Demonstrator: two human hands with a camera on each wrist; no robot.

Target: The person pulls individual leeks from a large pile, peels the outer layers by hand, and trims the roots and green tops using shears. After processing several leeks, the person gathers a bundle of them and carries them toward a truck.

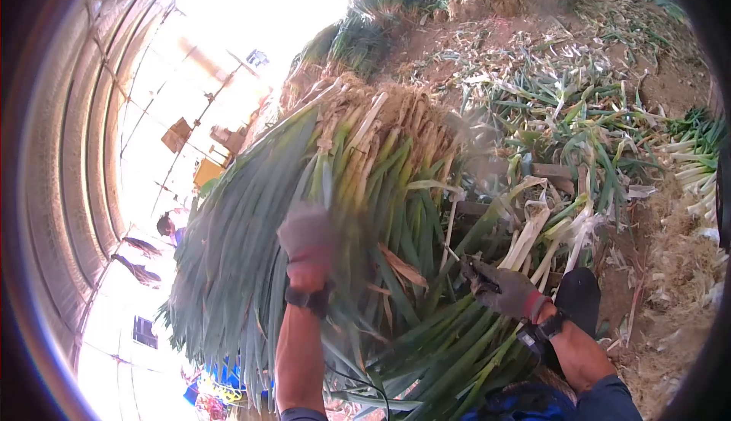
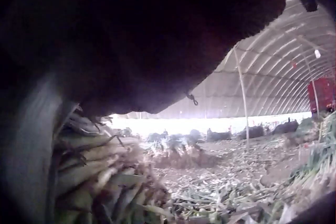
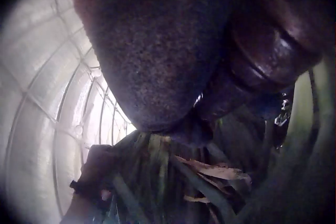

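A large heap of green onions (image 1: 259, 215) lies with roots toward the back and leaves toward the person. Over its leaves is the gloved left hand (image 1: 306, 237), blurred; its fingers cannot be made out. The gloved right hand (image 1: 506, 290) has its fingers curled round a dark tool (image 1: 481, 278), right of the heap and above loose leaves. In the left wrist view the dark glove (image 2: 173, 40) fills the top, with onion stalks (image 2: 100, 176) below. The right wrist view shows the glove (image 3: 152, 56) close up and a dry brown leaf (image 3: 220, 172) among green ones.
Trimmed leaves (image 1: 563, 109) litter the soil at the back right. Peeled onions (image 1: 693, 170) lie at the far right, and more bundles (image 1: 365, 33) stand behind the heap. Another person (image 1: 169, 224) is at the left, near yellow and brown boxes (image 1: 207, 171).
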